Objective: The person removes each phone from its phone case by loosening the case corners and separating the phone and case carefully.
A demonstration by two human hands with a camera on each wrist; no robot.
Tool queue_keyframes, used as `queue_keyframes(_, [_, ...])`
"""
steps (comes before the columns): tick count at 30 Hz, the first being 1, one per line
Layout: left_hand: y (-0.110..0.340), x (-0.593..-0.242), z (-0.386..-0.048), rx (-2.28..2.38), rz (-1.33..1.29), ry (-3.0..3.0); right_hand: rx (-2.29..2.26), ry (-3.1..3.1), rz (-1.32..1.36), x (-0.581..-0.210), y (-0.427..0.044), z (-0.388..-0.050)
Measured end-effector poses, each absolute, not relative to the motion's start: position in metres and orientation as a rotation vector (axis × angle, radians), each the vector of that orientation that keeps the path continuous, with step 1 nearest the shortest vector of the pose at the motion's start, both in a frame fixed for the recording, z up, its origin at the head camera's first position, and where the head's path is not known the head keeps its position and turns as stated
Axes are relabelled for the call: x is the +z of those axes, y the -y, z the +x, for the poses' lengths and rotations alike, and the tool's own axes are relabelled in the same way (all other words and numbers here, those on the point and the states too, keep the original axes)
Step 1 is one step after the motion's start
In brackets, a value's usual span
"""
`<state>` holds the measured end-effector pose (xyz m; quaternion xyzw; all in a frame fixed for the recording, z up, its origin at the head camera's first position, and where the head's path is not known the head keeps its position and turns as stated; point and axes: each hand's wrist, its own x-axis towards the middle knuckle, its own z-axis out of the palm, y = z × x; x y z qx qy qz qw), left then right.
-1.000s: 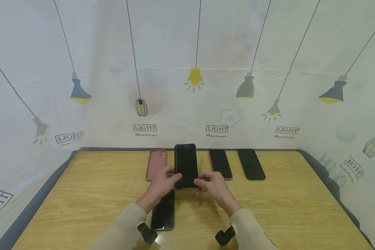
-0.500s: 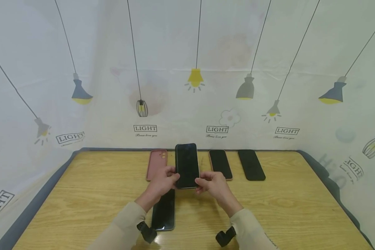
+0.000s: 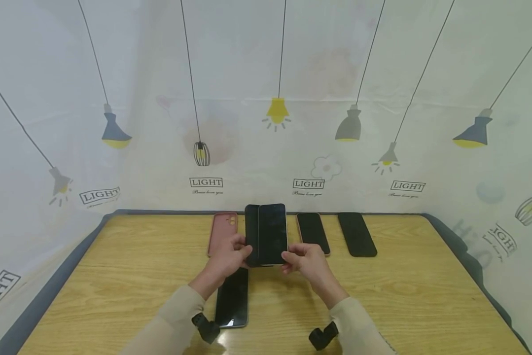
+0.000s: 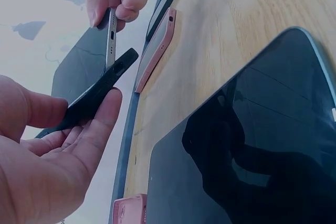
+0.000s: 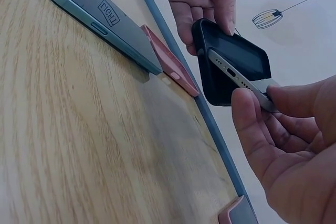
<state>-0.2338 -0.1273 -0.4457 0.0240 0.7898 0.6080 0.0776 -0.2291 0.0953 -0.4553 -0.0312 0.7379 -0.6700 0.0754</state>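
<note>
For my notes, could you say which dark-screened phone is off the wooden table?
The silver-edged phone pinched by the right hand, angled out of the black case; others lie on the table.

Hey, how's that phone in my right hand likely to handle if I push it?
The phone is probably stiff, given its straight, metallic-looking frame. Its smooth, dark screen may feel slippery. Being flat and thin, it likely won't roll.
</note>
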Motion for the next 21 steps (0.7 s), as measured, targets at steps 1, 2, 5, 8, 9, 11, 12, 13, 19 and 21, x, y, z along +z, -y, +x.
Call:
queue_keyframes(1, [0.127, -0.446, -0.234, 1.825, 0.071, -2.362, -2.012, -2.211, -0.095, -0.455, -0.096, -0.229])
queue_keyframes(2, [0.127, -0.446, -0.234, 1.832, 0.071, -2.358, -2.014, -2.213, -0.093, -0.455, -0.096, -0.229])
queue_keyframes(5, [0.127, -0.447, -0.236, 1.851, 0.072, -2.351, -2.017, -2.215, -0.077, -0.455, -0.098, -0.228])
queue_keyframes(8, [0.128, -0.447, -0.237, 1.839, 0.072, -2.366, -2.014, -2.218, -0.066, -0.452, -0.099, -0.227])
queue_keyframes(9, [0.128, -0.447, -0.238, 1.826, 0.069, -2.372, -2.01, -2.219, -0.068, -0.451, -0.1, -0.226])
queue_keyframes(11, [0.13, -0.447, -0.24, 1.787, 0.064, -2.39, -1.997, -2.224, -0.08, -0.45, -0.102, -0.224])
queue_keyframes(12, [0.13, -0.448, -0.24, 1.772, 0.06, -2.397, -1.991, -2.224, -0.089, -0.45, -0.103, -0.223])
queue_keyframes(13, [0.131, -0.447, -0.241, 1.76, 0.055, -2.403, -1.985, -2.227, -0.097, -0.45, -0.104, -0.223])
queue_keyframes(19, [0.134, -0.444, -0.244, 1.695, 0.049, -2.463, -1.98, -2.216, -0.126, -0.448, -0.107, -0.221])
queue_keyframes(21, [0.135, -0.443, -0.245, 1.691, 0.052, -2.471, -1.984, -2.214, -0.135, -0.447, -0.108, -0.22])
